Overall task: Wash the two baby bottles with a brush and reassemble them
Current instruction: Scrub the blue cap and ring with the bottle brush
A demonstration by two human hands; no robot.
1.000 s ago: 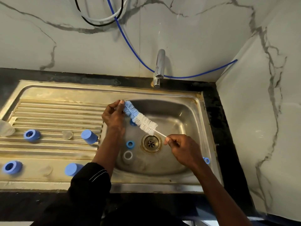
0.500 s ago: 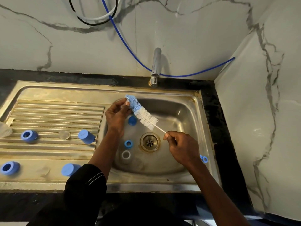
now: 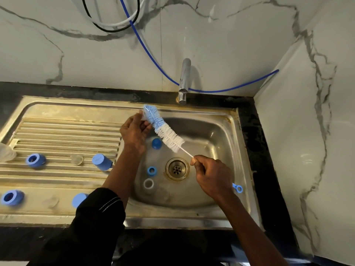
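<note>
Left hand: its fingers are curled round a small clear piece, which is held up over the back left corner of the sink bowl (it may be a teat, but it is too blurry to be sure).
Right hand: the thin wire handle is pinched between thumb and fingers, just above the drain.
Brush: it is held slanted between the two hands. Its blue tip touches the clear piece and its white part points down to the right hand.
In the bowl: a blue cap, a small blue ring and a white ring are lying near the drain.
Tap: no water can be seen coming out.
Drain board: two big blue rings, two blue cups and a clear teat are laid out apart from each other. A clear thing is cut off at the far left, so it cannot be told if it is a bottle.
Step in hand: washing, it seems. The small piece is being scrubbed, and nothing is put back together yet.
Next move: the tip should be rubbed gently all round the piece. A firm pinch is needed, since a wet piece could slip into the bowl.
</note>
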